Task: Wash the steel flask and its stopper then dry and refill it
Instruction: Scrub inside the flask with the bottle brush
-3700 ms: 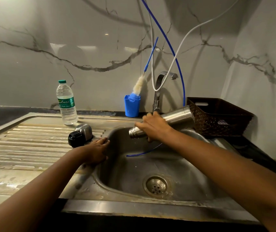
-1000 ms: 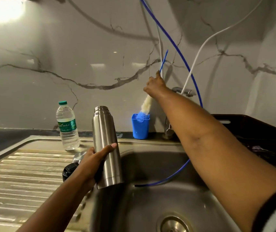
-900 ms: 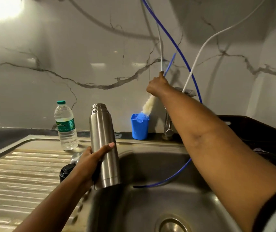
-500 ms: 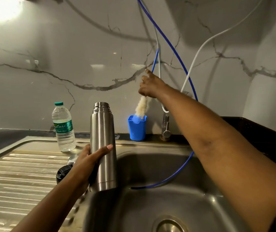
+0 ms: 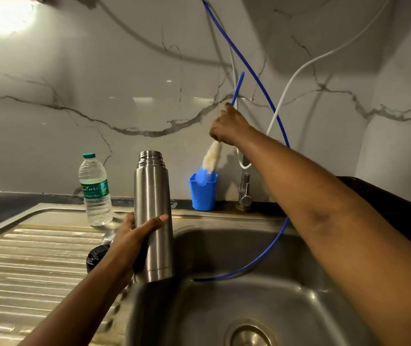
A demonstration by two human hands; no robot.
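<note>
A grey-veined marble wall [image 5: 124, 96] backed a steel sink [image 5: 262, 308], with a ribbed draining board [image 5: 24, 265] running off to the left. Over the near-left edge of the basin, the left hand [image 5: 129, 240] was closed around the lower body of the steel flask [image 5: 153, 216], keeping it upright with its open mouth on top, probably so the brush could go straight in. At the far side, the right hand [image 5: 227, 128] gripped the blue handle of the bottle brush [image 5: 212, 158], whose bristle head was just at the rim of the blue cup [image 5: 203, 193] that stores it beside the tap [image 5: 244, 193]. The black stopper [image 5: 97, 254] lay on the draining board, partly hidden behind the left wrist, set aside within reach. A plastic water bottle [image 5: 95, 191] stood at the far left, likely kept for the refill. Scrubbing had not yet begun.
</note>
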